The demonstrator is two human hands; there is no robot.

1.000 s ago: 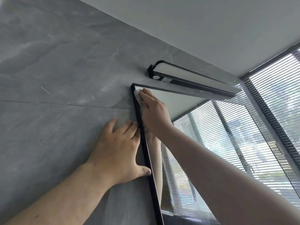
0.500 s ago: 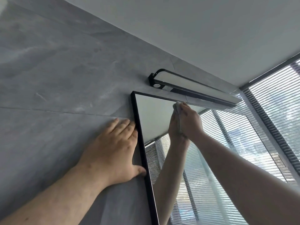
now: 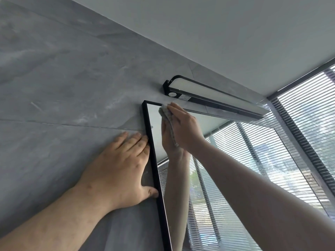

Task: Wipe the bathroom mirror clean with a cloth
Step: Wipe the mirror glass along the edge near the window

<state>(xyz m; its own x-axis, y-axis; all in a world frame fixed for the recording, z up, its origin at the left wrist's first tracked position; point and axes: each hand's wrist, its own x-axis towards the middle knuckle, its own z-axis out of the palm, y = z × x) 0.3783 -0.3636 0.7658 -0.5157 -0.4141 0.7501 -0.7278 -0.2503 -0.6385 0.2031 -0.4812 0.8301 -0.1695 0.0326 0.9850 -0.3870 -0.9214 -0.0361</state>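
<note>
The black-framed mirror hangs on a grey tiled wall and reflects window blinds and my arm. My right hand presses a pale grey cloth flat against the glass near the mirror's top left corner, just under the top frame edge. Most of the cloth is hidden under the palm and fingers. My left hand lies flat on the wall tile beside the mirror's left frame edge, fingers straight, thumb and fingertips touching the frame.
A black wall lamp with a white diffuser is mounted right above the mirror's top edge. A window with horizontal blinds fills the right side. The white ceiling is close overhead.
My right hand swept the cloth along the top of the glass, from the top left corner to the right and back towards that corner. The left hand has stayed on the wall.
</note>
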